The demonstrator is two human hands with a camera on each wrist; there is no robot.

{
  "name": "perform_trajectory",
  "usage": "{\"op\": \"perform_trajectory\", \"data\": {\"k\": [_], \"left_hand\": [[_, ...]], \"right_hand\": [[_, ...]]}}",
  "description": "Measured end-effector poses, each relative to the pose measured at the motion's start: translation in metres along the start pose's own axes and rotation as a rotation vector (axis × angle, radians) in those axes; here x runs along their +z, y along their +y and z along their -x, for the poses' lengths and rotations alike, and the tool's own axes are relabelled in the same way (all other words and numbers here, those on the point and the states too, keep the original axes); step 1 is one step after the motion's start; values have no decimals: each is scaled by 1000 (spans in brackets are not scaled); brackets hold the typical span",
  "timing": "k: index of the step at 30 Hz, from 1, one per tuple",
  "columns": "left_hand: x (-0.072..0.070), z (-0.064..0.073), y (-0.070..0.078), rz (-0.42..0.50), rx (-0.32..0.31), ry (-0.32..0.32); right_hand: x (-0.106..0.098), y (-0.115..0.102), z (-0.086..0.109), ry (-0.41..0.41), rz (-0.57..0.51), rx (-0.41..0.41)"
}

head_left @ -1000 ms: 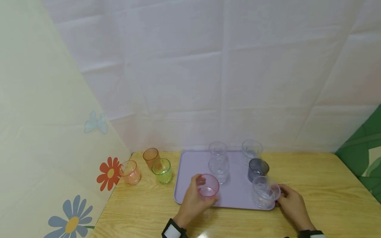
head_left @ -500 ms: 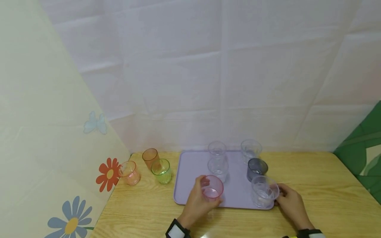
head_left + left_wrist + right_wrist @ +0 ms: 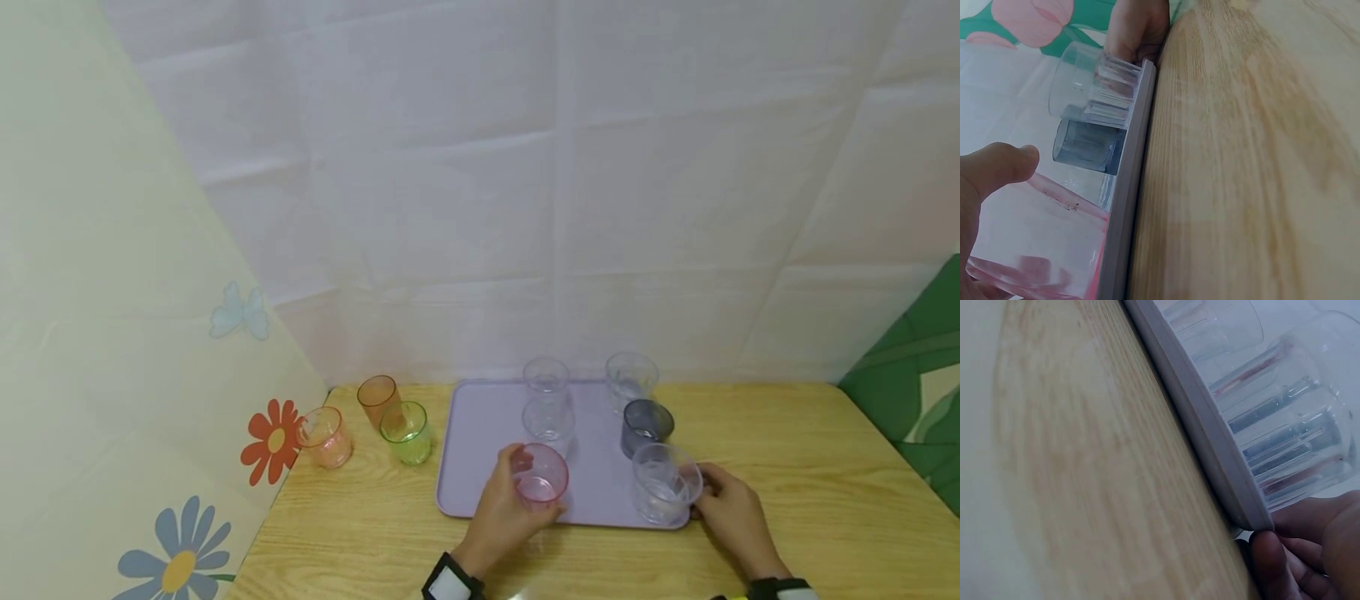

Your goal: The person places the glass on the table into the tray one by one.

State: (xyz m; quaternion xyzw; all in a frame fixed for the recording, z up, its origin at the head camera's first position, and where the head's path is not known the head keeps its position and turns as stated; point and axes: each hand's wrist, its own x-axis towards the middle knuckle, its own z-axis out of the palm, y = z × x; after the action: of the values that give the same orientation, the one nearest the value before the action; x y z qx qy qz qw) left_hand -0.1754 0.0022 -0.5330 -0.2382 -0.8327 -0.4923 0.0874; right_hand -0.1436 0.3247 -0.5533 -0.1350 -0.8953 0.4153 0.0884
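My left hand (image 3: 506, 515) grips a pink see-through cup (image 3: 543, 487) over the front of a lilac tray (image 3: 468, 450). In the left wrist view its thumb lies along the side of the pink cup (image 3: 1041, 240), whose base is right at the tray rim (image 3: 1124, 231). At the tray's front right corner, my right hand (image 3: 735, 512) pinches the edge, thumb at the corner in the right wrist view. Beside those fingers a clear ribbed cup (image 3: 1297, 437) stands upright on the tray. Behind it is a dark grey cup (image 3: 647, 429).
Two clear cups stand one behind the other mid-tray, the nearer clear cup (image 3: 548, 421) partly behind the pink one. Another clear bowl-shaped cup (image 3: 632, 379) stands at the back right. Left of the tray, on the wooden table (image 3: 337, 533), are an orange-pink cup (image 3: 326, 442), a brown-orange cup (image 3: 377, 404) and a green cup (image 3: 407, 437).
My left hand has shifted a little to the right along the tray's front with the pink cup. The right hand stays at the tray corner.
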Motion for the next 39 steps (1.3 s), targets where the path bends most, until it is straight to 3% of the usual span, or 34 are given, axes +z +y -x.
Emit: {"op": "perform_trajectory", "data": {"k": [9,24,39], "left_hand": [[2,1,0,2,-28,-17],[5,1,-2,-8,-24,-25],[10,-1,3,-1,-42,-33]], "right_hand": [[0,-1,2,8,-6,-10],[0,-2,1,3,-9,26],[0,-1,1,12,-1,1]]}}
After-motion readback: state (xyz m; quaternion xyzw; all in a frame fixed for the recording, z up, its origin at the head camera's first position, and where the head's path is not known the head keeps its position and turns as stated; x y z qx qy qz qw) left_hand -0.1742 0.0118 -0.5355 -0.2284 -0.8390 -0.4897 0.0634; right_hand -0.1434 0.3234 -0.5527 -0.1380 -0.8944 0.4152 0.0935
